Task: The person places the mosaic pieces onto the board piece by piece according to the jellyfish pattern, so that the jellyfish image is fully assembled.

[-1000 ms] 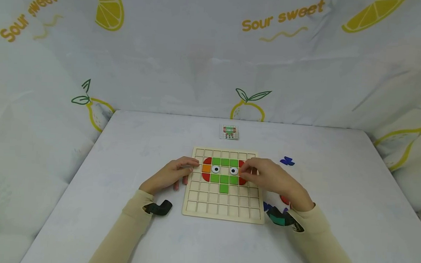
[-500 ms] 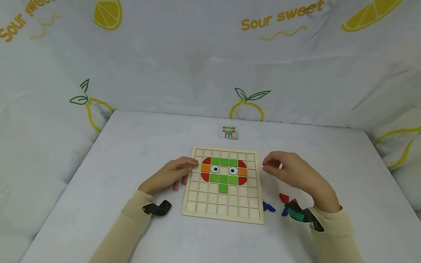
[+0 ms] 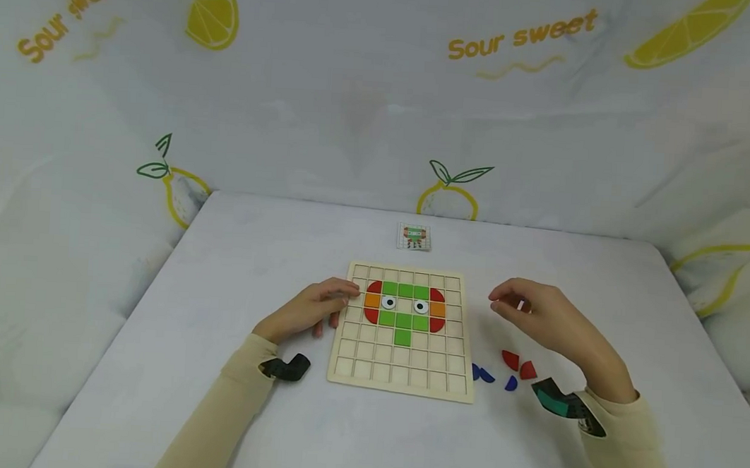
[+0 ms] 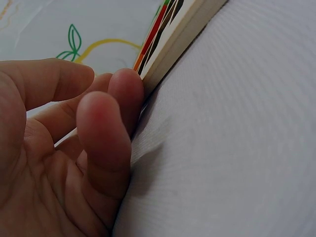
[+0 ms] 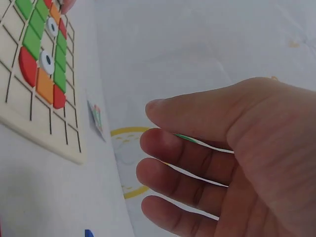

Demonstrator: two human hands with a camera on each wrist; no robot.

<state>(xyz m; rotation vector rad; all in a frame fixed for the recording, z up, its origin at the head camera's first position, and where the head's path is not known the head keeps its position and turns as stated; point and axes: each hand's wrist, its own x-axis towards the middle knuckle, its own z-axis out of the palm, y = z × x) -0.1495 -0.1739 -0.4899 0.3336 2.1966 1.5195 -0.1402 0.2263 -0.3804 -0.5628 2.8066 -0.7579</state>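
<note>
A light wooden grid board [image 3: 399, 377] lies on the table. On it, green squares [image 3: 404, 321], red quarter-rounds, orange squares [image 3: 437, 309] and two white eye discs [image 3: 420, 307] form a face-like pattern. My left hand [image 3: 310, 307] rests at the board's left edge, fingertips touching it; the left wrist view shows its fingers [image 4: 103, 128] relaxed. Off the board's right side, my right hand [image 3: 539, 317] hovers above the table, fingers loosely bent. Nothing shows between its fingers [image 5: 163, 145] in the right wrist view. Below it lie red pieces [image 3: 510, 359] and blue pieces [image 3: 511, 383].
A small picture card [image 3: 414, 237] with a similar figure lies behind the board. A white cloth printed with lemons [image 3: 448, 199] hangs behind the table [image 3: 273, 243]. Part of the table under my right hand is hidden.
My right hand has left the orange square at the board's right side and moved right over the table. My left hand has stayed at the board's edge. The head view has shifted slightly.
</note>
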